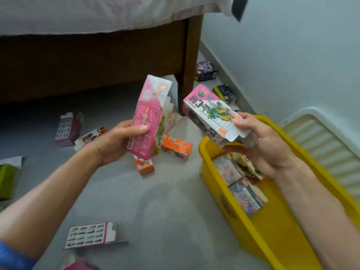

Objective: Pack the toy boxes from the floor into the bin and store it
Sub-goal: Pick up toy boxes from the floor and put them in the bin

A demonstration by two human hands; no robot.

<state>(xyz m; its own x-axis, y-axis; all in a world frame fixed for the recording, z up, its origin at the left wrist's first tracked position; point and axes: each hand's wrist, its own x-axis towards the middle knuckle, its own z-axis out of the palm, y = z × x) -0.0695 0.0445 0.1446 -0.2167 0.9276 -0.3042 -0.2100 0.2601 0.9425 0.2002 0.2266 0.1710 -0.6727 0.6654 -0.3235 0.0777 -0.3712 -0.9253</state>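
Observation:
My left hand [116, 142] grips a tall pink toy box [150, 115], held upright above the grey floor with its top flap open. My right hand [261, 145] holds a white and pink toy box [212, 112] with a green figure printed on it, tilted over the far end of the yellow bin [272, 236]. Several toy boxes [245, 193] lie inside the bin. More boxes are scattered on the floor: two orange ones [176, 147], a purple one [67, 129], a pink-edged one [91, 234] near me.
A wooden bed frame [97, 61] with a leg [187, 78] stands at the back, bedding hanging over it. Dark boxes [205, 71] lie along the wall. A white ribbed lid [327, 151] leans at the right of the bin. A green box [8, 178] is at the left edge.

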